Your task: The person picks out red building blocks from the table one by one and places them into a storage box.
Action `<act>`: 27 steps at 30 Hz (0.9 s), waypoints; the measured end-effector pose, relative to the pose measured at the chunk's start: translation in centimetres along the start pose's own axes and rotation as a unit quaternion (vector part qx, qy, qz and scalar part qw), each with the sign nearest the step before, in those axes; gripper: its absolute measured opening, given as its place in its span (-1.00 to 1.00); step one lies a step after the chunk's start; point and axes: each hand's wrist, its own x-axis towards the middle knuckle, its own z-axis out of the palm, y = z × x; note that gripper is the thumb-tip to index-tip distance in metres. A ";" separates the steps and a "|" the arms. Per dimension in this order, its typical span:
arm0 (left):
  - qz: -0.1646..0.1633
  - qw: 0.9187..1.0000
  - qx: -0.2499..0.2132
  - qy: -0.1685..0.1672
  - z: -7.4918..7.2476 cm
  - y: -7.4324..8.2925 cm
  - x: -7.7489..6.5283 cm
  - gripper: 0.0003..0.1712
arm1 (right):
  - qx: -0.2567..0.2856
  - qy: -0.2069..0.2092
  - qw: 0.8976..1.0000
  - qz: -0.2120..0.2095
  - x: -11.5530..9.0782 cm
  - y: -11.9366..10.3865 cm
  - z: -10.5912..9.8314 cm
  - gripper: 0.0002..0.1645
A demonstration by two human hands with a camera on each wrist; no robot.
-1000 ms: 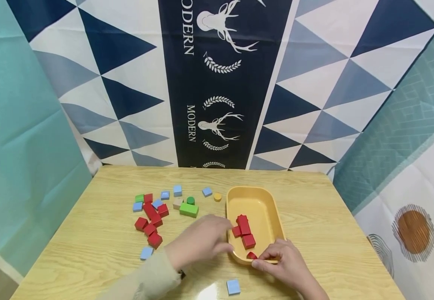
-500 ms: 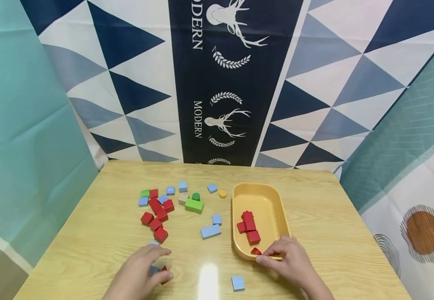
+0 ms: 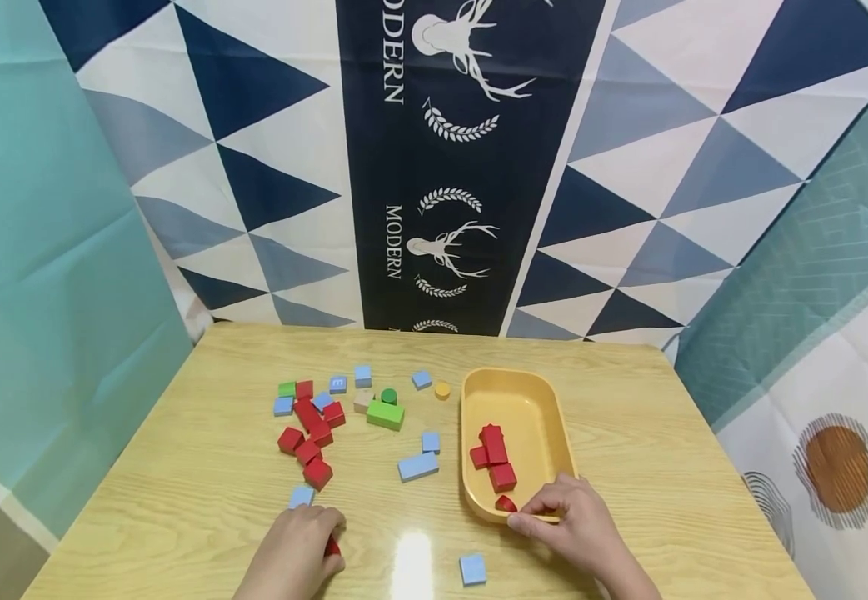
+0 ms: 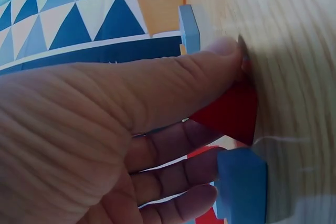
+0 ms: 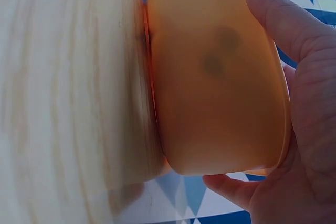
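Note:
My left hand is down on the table at the front left, thumb and fingers round a red triangular block. The hand covers most of that block in the head view. Just beside it in the left wrist view stands a blue block, close to the fingertips. My right hand pinches the near right rim of a yellow plastic bin, thumb outside and fingers over the edge. Several red blocks lie in the bin, with one small red piece close to the right fingertips.
A cluster of red blocks lies at left, with blue ones round it. A green block, a yellow disc and a long blue block lie left of the bin. One blue square is near the front.
My left hand has swung from beside the bin to the front left and its fingers have closed on the red triangular block. The right hand keeps its hold on the rim.

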 end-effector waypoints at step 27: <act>0.020 1.000 -0.003 0.014 0.6 0.7 0.3 -0.63 | -0.003 -0.008 1.000 0.008 0.0 -0.2 -0.2 -0.78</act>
